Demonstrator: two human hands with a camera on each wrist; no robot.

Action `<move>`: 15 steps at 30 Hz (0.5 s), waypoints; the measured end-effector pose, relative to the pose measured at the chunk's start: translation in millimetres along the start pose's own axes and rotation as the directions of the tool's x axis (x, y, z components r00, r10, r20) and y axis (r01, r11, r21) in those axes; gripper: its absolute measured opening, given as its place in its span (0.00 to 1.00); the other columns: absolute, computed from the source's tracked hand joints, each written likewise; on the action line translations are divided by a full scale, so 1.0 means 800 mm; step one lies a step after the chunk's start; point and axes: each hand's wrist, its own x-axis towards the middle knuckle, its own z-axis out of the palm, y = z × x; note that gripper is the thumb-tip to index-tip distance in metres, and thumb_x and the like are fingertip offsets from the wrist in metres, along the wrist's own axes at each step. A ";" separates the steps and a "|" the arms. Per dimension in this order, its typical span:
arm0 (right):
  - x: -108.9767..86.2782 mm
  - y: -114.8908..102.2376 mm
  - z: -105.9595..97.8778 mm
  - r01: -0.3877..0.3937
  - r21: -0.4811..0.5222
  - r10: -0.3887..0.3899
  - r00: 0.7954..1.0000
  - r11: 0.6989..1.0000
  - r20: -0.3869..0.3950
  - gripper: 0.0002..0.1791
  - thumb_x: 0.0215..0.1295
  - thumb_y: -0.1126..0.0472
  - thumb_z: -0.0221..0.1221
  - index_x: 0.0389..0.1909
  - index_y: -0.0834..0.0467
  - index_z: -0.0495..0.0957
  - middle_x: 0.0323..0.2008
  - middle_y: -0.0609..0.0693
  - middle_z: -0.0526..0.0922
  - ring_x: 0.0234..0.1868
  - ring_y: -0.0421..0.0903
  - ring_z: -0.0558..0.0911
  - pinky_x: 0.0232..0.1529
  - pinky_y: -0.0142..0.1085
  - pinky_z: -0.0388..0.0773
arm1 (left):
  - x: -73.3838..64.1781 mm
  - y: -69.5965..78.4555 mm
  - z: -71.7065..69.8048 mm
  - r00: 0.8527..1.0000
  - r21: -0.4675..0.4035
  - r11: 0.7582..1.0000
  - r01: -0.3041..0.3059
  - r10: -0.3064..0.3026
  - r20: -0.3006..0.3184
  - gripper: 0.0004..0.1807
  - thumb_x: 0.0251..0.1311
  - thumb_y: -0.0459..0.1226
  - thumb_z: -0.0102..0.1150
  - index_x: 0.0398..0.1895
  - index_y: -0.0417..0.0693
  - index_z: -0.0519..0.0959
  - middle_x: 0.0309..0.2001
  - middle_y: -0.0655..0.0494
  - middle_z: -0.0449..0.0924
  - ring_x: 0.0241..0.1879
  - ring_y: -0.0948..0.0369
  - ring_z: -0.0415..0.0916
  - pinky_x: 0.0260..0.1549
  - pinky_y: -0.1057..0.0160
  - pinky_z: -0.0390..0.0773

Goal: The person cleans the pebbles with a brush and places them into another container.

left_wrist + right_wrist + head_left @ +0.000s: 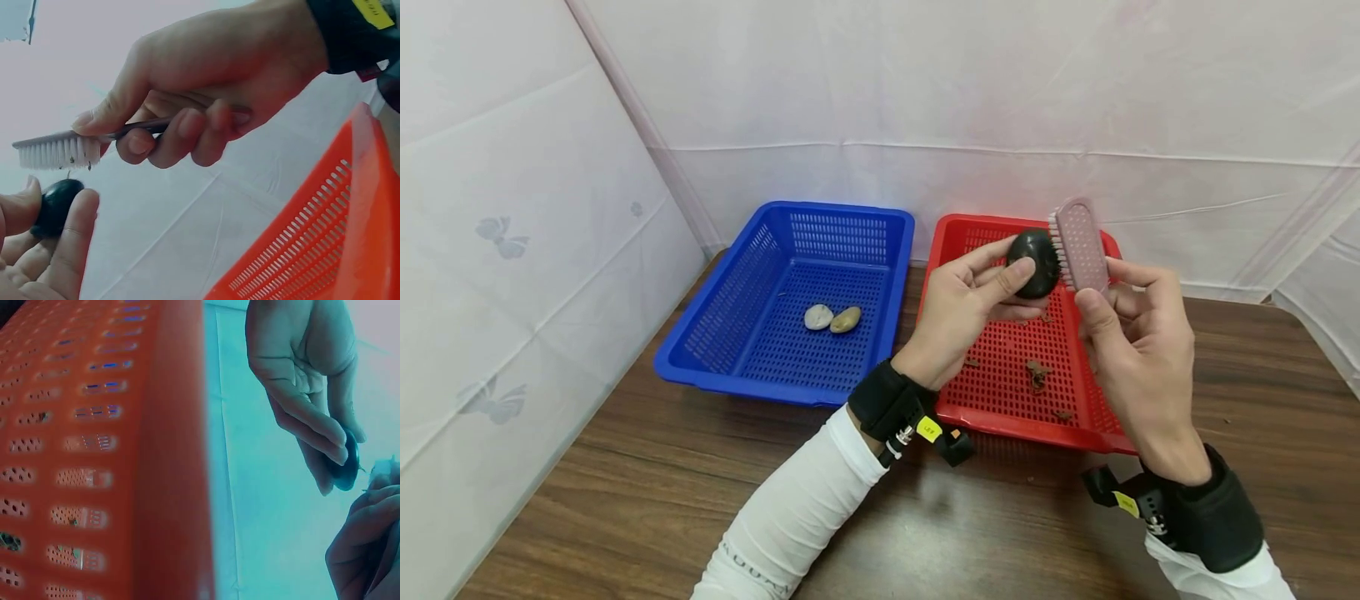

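Over the red basket [1000, 415], my left hand [958, 308] pinches a smooth dark stone [1039, 271] between thumb and fingers. My right hand [1142, 358] grips a pinkish scrub brush [1084, 246] by its handle, and the white bristles face the stone, right at its edge. In the left wrist view, the brush [47, 139] is held above the stone [57, 209], with small dark bits caught in its bristles. The right wrist view has the stone [345, 467] in the left hand's fingertips, mostly covered by them.
To the left is a blue basket [745, 385] holding a white stone [817, 317] and a tan stone [846, 320]. Brown scraps [1037, 372] are scattered in the red basket. Both baskets stand on a wooden table [647, 492], with white sheeting [865, 83] behind.
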 end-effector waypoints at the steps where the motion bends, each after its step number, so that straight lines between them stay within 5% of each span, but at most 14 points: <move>1: -0.001 0.001 0.002 0.010 -0.015 -0.010 1.000 1.000 0.017 0.21 0.79 0.72 0.57 0.69 0.65 0.70 0.28 0.49 0.78 0.22 0.39 0.70 0.23 0.27 0.66 | 0.000 0.001 -0.001 1.000 -0.011 1.000 -0.012 0.012 -0.015 0.23 0.77 0.31 0.61 0.72 0.41 0.77 0.54 0.42 0.88 0.39 0.54 0.91 0.48 0.52 0.89; 7: -0.007 0.002 0.012 0.017 0.002 -0.017 0.998 1.000 0.062 0.24 0.77 0.74 0.57 0.70 0.67 0.66 0.30 0.50 0.78 0.23 0.41 0.69 0.25 0.27 0.66 | -0.002 0.003 0.001 1.000 -0.033 0.999 -0.013 0.012 -0.023 0.23 0.74 0.28 0.63 0.70 0.41 0.78 0.54 0.43 0.87 0.47 0.46 0.89 0.48 0.51 0.89; 15: -0.005 0.000 0.015 -0.036 0.169 0.038 0.999 0.985 -0.006 0.21 0.80 0.65 0.57 0.69 0.62 0.67 0.29 0.50 0.80 0.22 0.41 0.68 0.22 0.27 0.65 | -0.007 0.004 0.008 0.998 0.046 0.998 -0.042 0.040 0.046 0.25 0.72 0.25 0.63 0.71 0.39 0.78 0.51 0.43 0.89 0.38 0.49 0.91 0.45 0.52 0.90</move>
